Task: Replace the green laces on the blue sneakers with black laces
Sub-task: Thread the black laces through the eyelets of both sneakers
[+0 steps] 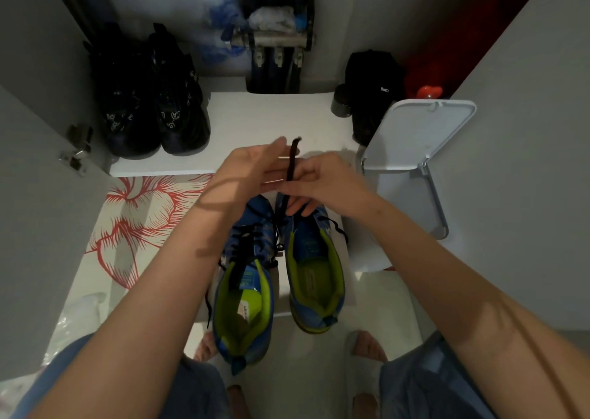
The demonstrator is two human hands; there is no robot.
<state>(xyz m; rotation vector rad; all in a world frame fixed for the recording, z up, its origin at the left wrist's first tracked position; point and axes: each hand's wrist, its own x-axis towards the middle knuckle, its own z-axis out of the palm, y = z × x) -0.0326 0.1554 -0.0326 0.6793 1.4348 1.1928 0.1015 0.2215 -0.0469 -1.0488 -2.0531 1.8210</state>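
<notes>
Head view, right hand (325, 185) fingers pinching black lace (291, 163), left hand (252, 169) fingers straight, bin (399, 192) close right

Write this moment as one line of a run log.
right hand: pinches black lace upright | left hand: straight fingers against lace | blue sneakers: side by side below

- The sneakers (277, 275) stand side by side on the floor, toes pointing away from the person.
- Above the sneakers' toes, the left hand (255, 169) and right hand (325, 182) meet. A lace (291, 163) stands upright between them, pinched by the right hand.
- Behind and left of the sneakers, a second pair of shoes (153, 112) sits on the cabinet shelf (271, 115).
- Behind and right of the sneakers, a bag (373, 83) sits on the same shelf.
- Right of the sneakers is a bin (412, 150) with its lid raised.
- Left of the sneakers lies a floor mat (134, 220).
</notes>
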